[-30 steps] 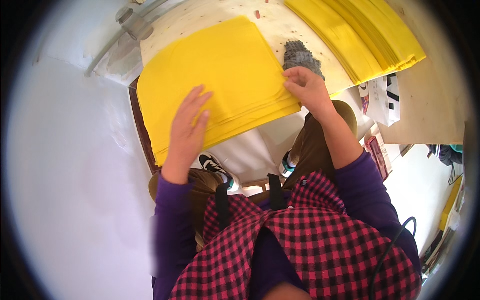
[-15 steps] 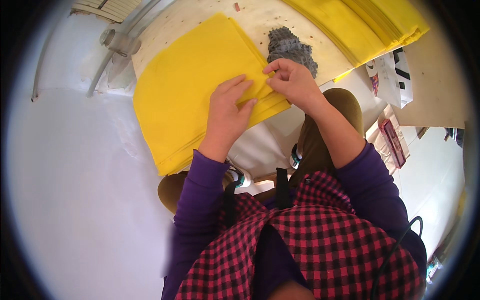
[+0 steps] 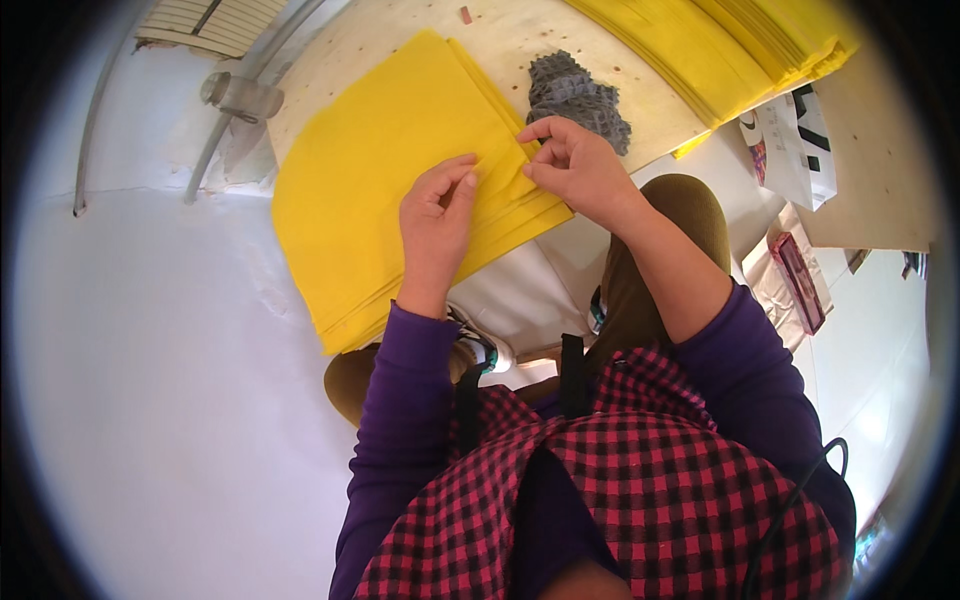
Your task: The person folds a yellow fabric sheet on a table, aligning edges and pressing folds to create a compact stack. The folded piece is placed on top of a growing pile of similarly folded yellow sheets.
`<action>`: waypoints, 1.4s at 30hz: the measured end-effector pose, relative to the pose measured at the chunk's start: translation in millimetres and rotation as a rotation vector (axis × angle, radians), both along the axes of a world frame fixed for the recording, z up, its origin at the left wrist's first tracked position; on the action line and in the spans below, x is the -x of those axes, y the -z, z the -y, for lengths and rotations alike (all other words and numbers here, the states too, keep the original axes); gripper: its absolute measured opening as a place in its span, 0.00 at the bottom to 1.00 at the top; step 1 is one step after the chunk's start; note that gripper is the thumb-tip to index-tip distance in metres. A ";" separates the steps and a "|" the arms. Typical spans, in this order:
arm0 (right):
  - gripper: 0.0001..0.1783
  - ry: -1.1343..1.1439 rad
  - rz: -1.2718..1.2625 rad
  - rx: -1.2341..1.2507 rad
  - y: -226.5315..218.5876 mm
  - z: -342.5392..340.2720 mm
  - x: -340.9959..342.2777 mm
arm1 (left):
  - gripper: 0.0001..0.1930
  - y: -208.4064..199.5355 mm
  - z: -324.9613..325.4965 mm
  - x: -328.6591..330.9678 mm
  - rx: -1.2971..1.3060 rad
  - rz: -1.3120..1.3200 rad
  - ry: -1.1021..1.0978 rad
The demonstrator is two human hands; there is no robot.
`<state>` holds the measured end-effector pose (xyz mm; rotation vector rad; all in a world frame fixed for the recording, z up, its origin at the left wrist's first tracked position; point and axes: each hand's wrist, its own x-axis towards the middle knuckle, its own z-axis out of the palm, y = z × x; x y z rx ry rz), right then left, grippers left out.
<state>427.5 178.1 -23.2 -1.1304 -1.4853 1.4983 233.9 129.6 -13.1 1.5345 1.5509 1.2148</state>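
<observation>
A stack of thin yellow fabric sheets (image 3: 370, 190) lies on the wooden table in front of me, its layers showing along the near and right edges. My left hand (image 3: 437, 225) is over the stack, thumb and forefinger drawn together in a pinch on a slight fold of the top sheet. At the stack's right edge, my right hand (image 3: 585, 175) has its fingers curled in, with the sheet's edge at the thumb and fingertips. A crumpled grey waffle-textured cloth (image 3: 577, 105) lies just beyond my right hand.
More folded yellow fabric (image 3: 740, 50) is piled at the far right of the wooden table (image 3: 490, 45). A grey pipe with a valve-like fitting (image 3: 245, 97) stands by the wall on the left. A printed white bag (image 3: 800, 150) and a dark red long box (image 3: 797, 283) are at the right.
My left hand has shifted left, away from the right hand, and its spread fingers have closed into a pinch. The right hand stays at the stack's edge. The whole view has shifted slightly.
</observation>
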 end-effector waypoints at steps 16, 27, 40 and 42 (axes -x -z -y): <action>0.16 0.008 -0.026 -0.010 -1.9 1.7 0.5 | 0.06 4.7 1.9 -2.1 -0.123 -0.204 0.043; 0.19 0.125 0.197 -0.510 1.2 -4.9 4.5 | 0.06 11.5 -1.0 -0.4 -0.061 0.071 -0.013; 0.22 0.024 0.277 -0.611 3.3 -21.4 11.5 | 0.08 9.1 1.5 0.0 0.018 0.191 0.013; 0.21 0.028 0.243 -0.633 4.0 -21.4 11.8 | 0.08 8.6 1.3 -0.3 0.014 0.175 0.007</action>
